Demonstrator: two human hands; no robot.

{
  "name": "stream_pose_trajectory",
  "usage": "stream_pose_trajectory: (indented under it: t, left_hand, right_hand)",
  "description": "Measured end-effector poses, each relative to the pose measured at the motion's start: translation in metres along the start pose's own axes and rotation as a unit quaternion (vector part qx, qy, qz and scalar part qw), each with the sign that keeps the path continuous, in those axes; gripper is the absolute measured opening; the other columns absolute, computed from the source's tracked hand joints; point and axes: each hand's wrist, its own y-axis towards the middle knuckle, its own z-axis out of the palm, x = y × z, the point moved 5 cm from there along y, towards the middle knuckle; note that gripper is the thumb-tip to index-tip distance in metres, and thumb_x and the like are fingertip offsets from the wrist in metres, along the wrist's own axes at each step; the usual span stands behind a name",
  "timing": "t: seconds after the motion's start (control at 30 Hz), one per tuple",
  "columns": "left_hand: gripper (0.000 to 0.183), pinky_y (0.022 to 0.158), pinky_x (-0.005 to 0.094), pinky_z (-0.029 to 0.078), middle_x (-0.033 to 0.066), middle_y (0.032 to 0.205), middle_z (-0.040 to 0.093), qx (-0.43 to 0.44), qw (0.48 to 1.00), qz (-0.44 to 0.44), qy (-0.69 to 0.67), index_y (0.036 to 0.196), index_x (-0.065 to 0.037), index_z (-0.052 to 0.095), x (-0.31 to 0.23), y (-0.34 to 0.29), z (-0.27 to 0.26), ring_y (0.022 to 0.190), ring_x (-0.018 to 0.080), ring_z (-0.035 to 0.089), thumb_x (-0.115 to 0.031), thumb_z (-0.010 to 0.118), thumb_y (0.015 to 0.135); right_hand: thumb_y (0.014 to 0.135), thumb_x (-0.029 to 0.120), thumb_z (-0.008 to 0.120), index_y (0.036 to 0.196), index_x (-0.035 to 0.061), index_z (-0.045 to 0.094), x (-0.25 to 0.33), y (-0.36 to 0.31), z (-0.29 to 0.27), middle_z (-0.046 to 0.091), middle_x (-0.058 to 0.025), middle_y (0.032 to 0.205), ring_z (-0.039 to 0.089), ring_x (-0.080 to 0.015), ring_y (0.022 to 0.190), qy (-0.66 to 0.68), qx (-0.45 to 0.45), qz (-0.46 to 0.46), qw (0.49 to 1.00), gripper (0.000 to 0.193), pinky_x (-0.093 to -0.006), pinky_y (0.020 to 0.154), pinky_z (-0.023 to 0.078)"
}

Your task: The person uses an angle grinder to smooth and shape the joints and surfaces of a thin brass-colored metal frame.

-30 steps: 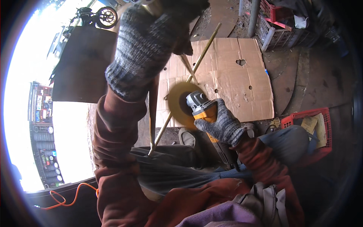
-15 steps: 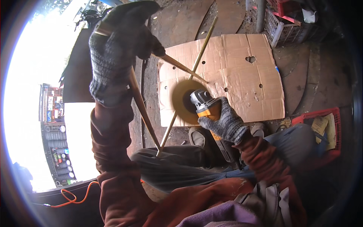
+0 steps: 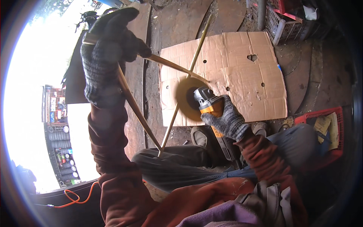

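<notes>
In a grey knitted glove, my right hand [image 3: 229, 119] grips an angle grinder [image 3: 217, 108] with a yellow and grey body. Its large round disc [image 3: 184, 99] is blurred as if spinning and overlaps a long thin bar. My left hand [image 3: 109, 56], gloved and raised at the upper left, holds a gold-coloured frame of slim bars [image 3: 138, 109] near its upper corner. The bars cross over the cardboard, and their lower joint rests by my left leg. The glove hides part of the corner, and the disc hides part of the crossing bar.
A flat cardboard sheet [image 3: 245, 83] with several holes lies on the metal-plated floor in front of my feet. Plastic crates [image 3: 280, 28] stand at the far right. A red crate [image 3: 340, 121] with papers sits beside my right knee. An orange cable [image 3: 77, 200] curls at the lower left.
My left hand has shifted left and slightly down, carrying the frame's upper corner with it. The grinder and my right hand have moved slightly right in view; the disc remains blurred.
</notes>
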Motion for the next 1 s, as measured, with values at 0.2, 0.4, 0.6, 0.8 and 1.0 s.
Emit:
stream_pose_trajectory:
  t: [0.2,0.4,0.6,0.8,1.0]
  left_hand:
    - [0.069,0.059,0.0373,0.059,0.0069,0.068,0.058,-0.052,0.998,-0.024,0.025,0.129,0.011,0.059,0.003,0.002,-0.009,0.056,0.0192,0.062,-0.043,0.071,0.087]
    - [0.043,0.061,0.0429,0.057,0.0045,0.069,0.052,-0.086,0.996,-0.020,0.019,0.130,0.012,0.055,0.003,-0.010,-0.019,0.056,0.0169,0.055,-0.018,0.057,0.099]
    - [0.041,0.060,0.0427,0.058,0.0042,0.071,0.053,-0.158,0.987,-0.031,-0.002,0.128,0.010,0.057,0.000,-0.022,-0.012,0.056,0.0165,0.056,-0.017,0.060,0.098]
    - [0.066,0.068,0.0422,0.061,0.0050,0.077,0.058,-0.119,0.993,-0.016,-0.006,0.128,0.007,0.061,-0.002,-0.029,-0.026,0.067,0.0174,0.062,-0.046,0.075,0.091]
    - [0.064,0.065,0.0405,0.062,0.0059,0.076,0.060,-0.140,0.990,-0.023,-0.003,0.127,0.007,0.061,-0.006,-0.046,-0.027,0.064,0.0201,0.066,-0.045,0.075,0.091]
  right_hand:
    - [0.076,0.047,0.088,0.127,0.0038,0.046,-0.008,-0.003,0.009,0.068,-0.0213,0.112,0.070,-0.0341,0.101,0.018,0.032,0.016,0.999,0.079,-0.0426,0.091,0.055]
    - [0.077,0.048,0.087,0.127,0.0038,0.044,0.008,-0.012,0.023,0.068,-0.0233,0.114,0.070,-0.0359,0.105,-0.042,0.064,0.006,0.997,0.079,-0.0433,0.092,0.055]
    - [0.078,0.045,0.087,0.126,0.0044,0.044,-0.004,-0.003,0.025,0.069,-0.0205,0.112,0.071,-0.0318,0.102,0.016,0.056,-0.010,0.998,0.076,-0.0419,0.091,0.055]
    - [0.076,0.039,0.091,0.123,0.0057,0.047,-0.026,0.014,0.032,0.066,-0.0121,0.105,0.066,-0.0201,0.091,0.120,0.026,-0.022,0.992,0.072,-0.0373,0.084,0.056]
    - [0.077,0.034,0.091,0.123,0.0055,0.048,-0.040,0.020,0.034,0.064,-0.0098,0.106,0.065,-0.0174,0.091,0.175,0.024,-0.033,0.984,0.069,-0.0346,0.082,0.057]
